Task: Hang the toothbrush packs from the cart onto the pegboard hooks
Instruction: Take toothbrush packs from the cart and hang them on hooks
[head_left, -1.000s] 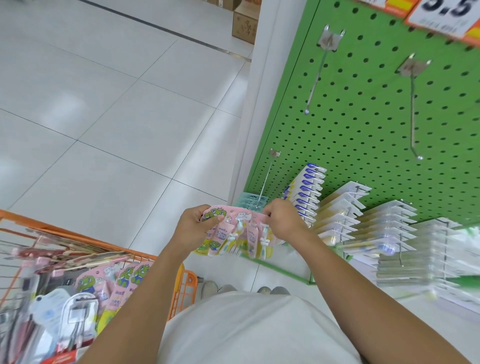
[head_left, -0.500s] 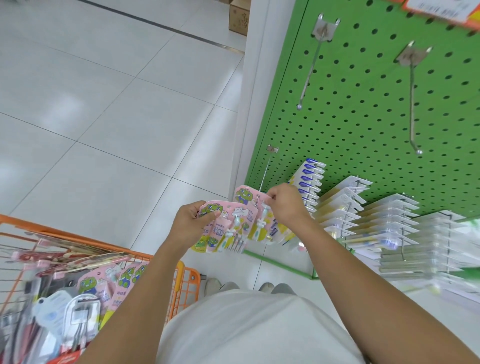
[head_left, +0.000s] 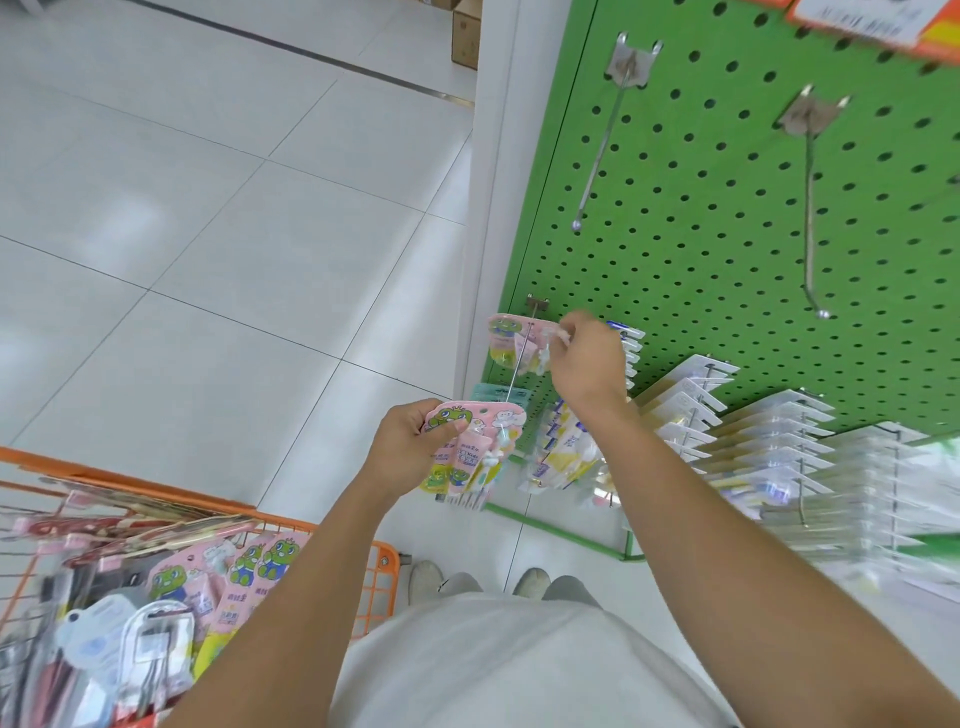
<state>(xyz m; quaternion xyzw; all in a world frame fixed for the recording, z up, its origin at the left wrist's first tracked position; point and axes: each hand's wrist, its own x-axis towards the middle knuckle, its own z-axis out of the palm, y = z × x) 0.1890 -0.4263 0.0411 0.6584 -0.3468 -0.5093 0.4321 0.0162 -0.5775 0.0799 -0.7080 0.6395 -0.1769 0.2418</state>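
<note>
pegboard: the green perforated metal pegboard (head_left: 727, 218) stood on the right, and its lower hooks were already full of white and blue toothbrush packs.
cart: the orange wire shopping cart (head_left: 384, 564) was at the lower left, with several pink frog-print packs and other carded goods inside; i judged much stock was left to hang.
empty hooks: two long bare steel hooks (head_left: 808, 208) stuck out from the upper board, both with nothing on them.
low hook: one thin steel hook (head_left: 521, 353) near the board's left edge carried the pack that was being hung.
right hand: the right hand (head_left: 587, 364) was pinched closed on the top edge of one pink frog-print toothbrush pack (head_left: 511, 345), which sat far back on the low hook, close to the board.
left hand: the left hand (head_left: 410, 449) was clamped on a small fan of the same pink packs (head_left: 470, 452), just below the hook's tip; the number was unclear, perhaps three or four.
progress: one pink pack was on the hook, as far as i could see; the fan and the cart's packs were not yet hung.
</note>
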